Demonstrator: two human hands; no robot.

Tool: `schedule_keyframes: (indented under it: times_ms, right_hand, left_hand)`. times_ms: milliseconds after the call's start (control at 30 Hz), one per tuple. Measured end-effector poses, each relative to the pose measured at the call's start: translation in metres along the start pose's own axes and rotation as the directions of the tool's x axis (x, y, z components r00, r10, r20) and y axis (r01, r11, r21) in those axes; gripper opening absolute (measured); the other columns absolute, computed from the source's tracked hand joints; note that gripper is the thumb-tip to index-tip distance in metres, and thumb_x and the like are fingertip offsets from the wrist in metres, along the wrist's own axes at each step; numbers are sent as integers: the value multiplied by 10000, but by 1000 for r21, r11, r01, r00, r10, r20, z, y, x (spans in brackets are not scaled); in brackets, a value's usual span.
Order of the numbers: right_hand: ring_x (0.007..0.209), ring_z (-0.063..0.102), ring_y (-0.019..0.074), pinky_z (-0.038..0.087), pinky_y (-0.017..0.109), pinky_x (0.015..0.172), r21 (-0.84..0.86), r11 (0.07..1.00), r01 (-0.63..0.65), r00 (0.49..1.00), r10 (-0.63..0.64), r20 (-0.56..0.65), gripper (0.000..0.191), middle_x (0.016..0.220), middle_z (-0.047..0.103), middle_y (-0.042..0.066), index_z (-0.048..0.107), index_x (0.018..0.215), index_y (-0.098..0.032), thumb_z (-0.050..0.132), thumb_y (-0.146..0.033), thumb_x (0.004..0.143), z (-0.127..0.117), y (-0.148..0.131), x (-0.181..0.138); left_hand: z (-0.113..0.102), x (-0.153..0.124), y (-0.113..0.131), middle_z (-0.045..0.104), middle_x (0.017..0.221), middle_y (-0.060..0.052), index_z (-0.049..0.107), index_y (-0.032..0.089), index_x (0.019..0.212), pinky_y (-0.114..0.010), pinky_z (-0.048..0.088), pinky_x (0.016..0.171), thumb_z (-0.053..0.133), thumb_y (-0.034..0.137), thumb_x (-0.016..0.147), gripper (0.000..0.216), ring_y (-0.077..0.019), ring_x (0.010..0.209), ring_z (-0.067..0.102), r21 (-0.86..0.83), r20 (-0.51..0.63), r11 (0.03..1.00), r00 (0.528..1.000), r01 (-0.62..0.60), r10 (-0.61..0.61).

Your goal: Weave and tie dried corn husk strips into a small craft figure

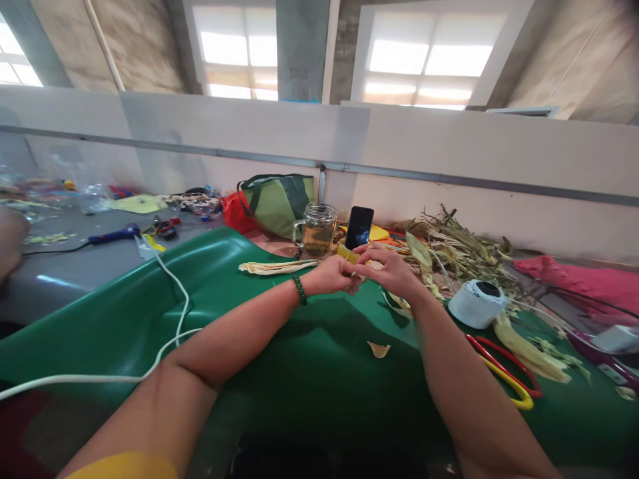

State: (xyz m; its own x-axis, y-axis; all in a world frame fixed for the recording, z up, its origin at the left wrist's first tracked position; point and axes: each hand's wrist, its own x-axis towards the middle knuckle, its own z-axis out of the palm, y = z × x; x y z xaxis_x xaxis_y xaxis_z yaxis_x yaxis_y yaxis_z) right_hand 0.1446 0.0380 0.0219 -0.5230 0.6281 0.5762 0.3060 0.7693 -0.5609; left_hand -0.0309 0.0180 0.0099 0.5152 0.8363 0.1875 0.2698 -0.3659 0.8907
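Note:
My left hand [335, 274], with a dark green bead bracelet [299, 291] at its wrist, is closed, fingertips pinched. Against it, my right hand [392, 271] is closed too, thumb and fingers meeting the left fingers. A small pale piece of corn husk [374, 265] shows between them, mostly hidden by the fingers. Below the right wrist a curled husk strip [398, 305] lies on the green mat [319, 399]. A folded bundle of pale husk [274, 267] rests left of the hands, and a small husk scrap [379, 350] lies nearer me.
Behind my hands stand a glass mug of tea [318, 233] and a phone [359, 227]. Dried husks [459, 243] pile up at right, near a thread spool [477, 304] and red-and-yellow-handled scissors [506, 372]. A white cable [182, 299] crosses the left. Another person's hand [10, 239] shows at far left.

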Motion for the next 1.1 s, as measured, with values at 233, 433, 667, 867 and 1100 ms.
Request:
schedule_keyframes:
  times_ms: [233,433,667,867,1100]
  right_hand:
    - [863,599,205,475,328,683,78,993,-84,992,91,-89,173,940,633,89,626,606,-193,653,-323,717,8,14,2]
    - [906,584,209,486,319,692,33,999,-34,950,43,-308,203,954,619,95,622,685,-194,617,-382,761,14,7,4]
    - [543,538,141,388,261,536,-214,972,-99,965,42,-259,244,596,640,20,693,709,-190,598,-400,789,27,-5,0]
    - [405,494,117,381,239,449,59,979,-193,953,201,-227,311,512,625,5,678,641,-175,529,-399,797,50,-9,5]
    - [438,446,102,324,232,491,-193,973,-125,965,75,-250,249,446,523,-20,599,530,-178,488,-237,745,47,-8,3]
  left_hand:
    - [11,-1,1,600,497,28,607,109,525,-159,428,534,524,18,661,184,-75,512,558,265,-43,962,996,-65,79]
    - [4,2,-1,644,577,-5,642,95,609,-194,458,579,676,170,672,104,-99,569,594,-140,-78,990,997,4,-15]
    - [-7,10,-4,657,636,-24,655,94,708,-222,442,605,799,320,573,301,-89,582,575,-531,-414,833,905,-154,-96]
    - [-3,10,-1,626,594,6,640,94,655,-215,416,562,809,277,515,285,-68,525,528,-567,-468,789,881,-237,-72]
    - [-7,12,-3,643,607,-22,650,82,618,-244,446,624,827,342,498,337,-90,572,567,-608,-433,779,887,-155,-162]
